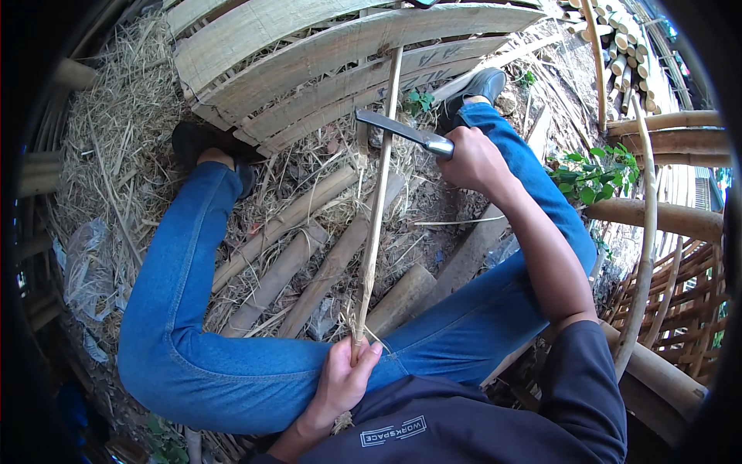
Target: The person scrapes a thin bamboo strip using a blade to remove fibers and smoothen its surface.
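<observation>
My left hand (345, 379) is closed around the lower end of a long, thin wooden stick (377, 201), close to my lap. Frayed fibres curl from the stick just above my fingers. The stick slants up and away, its far end in front of a slatted wooden panel (309, 66). Out in front, my right hand (473, 161) is wrapped round the handle end of a flat-bladed cutting tool (394, 126) with a shiny metal collar. Its dark blade points left and crosses the stick; whether the two touch, I cannot tell. My fingers hide the handle.
Several bamboo pieces (328, 267) lie on the straw-covered ground between my legs. Dry straw (116, 139) and clear plastic (89, 267) are at the left. On the right stand bamboo rails (657, 216), a leafy plant (599, 176) and woven lattice (680, 301); cut bamboo (627, 58) is stacked behind.
</observation>
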Motion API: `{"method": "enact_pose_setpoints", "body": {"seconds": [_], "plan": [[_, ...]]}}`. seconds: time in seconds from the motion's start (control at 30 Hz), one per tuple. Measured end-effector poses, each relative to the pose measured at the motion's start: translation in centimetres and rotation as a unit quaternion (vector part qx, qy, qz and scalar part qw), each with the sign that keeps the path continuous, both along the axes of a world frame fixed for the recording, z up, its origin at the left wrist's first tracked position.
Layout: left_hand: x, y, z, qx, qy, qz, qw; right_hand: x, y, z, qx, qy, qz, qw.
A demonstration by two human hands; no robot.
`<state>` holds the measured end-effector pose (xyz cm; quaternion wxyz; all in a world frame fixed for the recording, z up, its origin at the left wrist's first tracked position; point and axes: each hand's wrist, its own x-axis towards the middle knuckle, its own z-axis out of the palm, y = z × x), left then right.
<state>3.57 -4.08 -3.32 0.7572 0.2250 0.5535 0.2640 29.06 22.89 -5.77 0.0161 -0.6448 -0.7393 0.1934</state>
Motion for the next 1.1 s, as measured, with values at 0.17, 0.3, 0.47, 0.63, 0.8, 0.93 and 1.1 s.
{"method": "enact_pose_setpoints", "body": {"seconds": [0.17, 0.3, 0.47, 0.63, 0.8, 0.93, 1.1], "plan": [[0.1, -0.3, -0.2, 0.009, 0.0, 0.012, 1.0, -1.2, -1.8, 1.0, -0.047, -0.014, 0.074, 0.996], [0.6, 0.3, 0.3, 0.041, 0.036, -0.001, 0.999, 0.0, 0.2, 1.0, -0.01, -0.019, 0.0, 1.0], [0.5, 0.3, 0.4, 0.087, 0.114, -0.031, 0.989, -0.8, -1.7, 0.7, -0.04, -0.024, 0.072, 0.996], [0.7, 0.7, 0.9, 0.115, 0.148, -0.037, 0.982, -1.4, -1.8, 1.5, -0.025, -0.022, 0.045, 0.998], [0.6, 0.5, 0.7, 0.13, 0.147, -0.042, 0.98, -1.3, -2.3, 1.8, -0.03, -0.034, 0.074, 0.996], [0.4, 0.5, 0.5, 0.104, 0.144, -0.042, 0.983, -1.0, -1.3, 1.9, -0.021, -0.042, 0.051, 0.998], [0.9, 0.8, 1.0, 0.093, 0.128, -0.031, 0.987, -0.7, -1.6, 1.9, -0.033, -0.035, 0.044, 0.998]]}}
